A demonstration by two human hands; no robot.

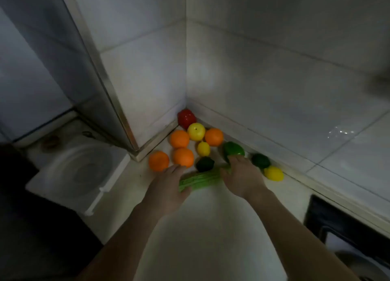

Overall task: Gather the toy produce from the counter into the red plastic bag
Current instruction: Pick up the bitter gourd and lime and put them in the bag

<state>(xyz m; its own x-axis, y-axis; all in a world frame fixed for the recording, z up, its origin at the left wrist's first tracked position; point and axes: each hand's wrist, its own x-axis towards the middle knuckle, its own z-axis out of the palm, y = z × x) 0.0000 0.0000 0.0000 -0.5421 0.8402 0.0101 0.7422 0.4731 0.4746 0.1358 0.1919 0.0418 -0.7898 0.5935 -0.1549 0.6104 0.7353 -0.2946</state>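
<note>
ridged green vegetable [200,180]: lying on the table [211,228], just before the oranges [183,157]
left grip [166,187]: over its near end — clasp unclear
right grip [240,175]: fingers curled round its far end

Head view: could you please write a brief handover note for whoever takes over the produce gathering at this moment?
Left hand and right hand: each lies on one end of the long green vegetable; it is unclear whether either grip has closed.
Produce: all in the counter corner: four oranges, red pepper, yellow fruit, two lemons, green pepper, two dark green fruits.
Done: nothing visibly bagged; the red bag is out of view.
Left: everything, probably the long green vegetable first.
</note>
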